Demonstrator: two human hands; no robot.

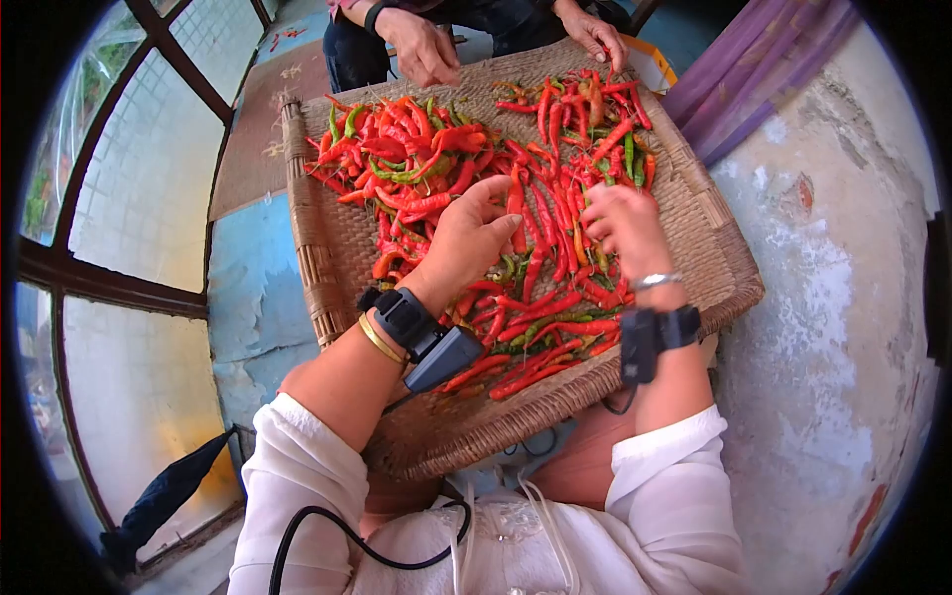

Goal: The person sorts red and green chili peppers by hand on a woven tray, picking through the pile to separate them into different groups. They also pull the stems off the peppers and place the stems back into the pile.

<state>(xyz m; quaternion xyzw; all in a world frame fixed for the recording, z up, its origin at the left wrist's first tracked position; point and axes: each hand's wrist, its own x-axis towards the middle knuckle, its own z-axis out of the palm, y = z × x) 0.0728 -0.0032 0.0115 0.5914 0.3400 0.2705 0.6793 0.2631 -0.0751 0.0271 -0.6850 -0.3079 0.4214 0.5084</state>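
A large heap of chili peppers (560, 203), mostly red with some green and orange, lies on a woven tray (729, 233) in front of me. My left hand (461, 238) is above the middle of the heap, thumb and forefinger apart. A red chili (517, 210) lies right by its fingertips; I see no grip on it. On the right of the heap, my right hand (627, 226) has its fingers curled inward and is slightly blurred. Anything within those fingers is hidden. Both wrists carry black strapped devices.
Across the tray sits another person, one hand (421, 45) over the far edge and the other hand (593, 32) at the far right corner. Windows (139, 159) are at left; a worn wall (813, 297) and purple curtain (754, 74) at right. A black cable (297, 526) crosses my sleeve.
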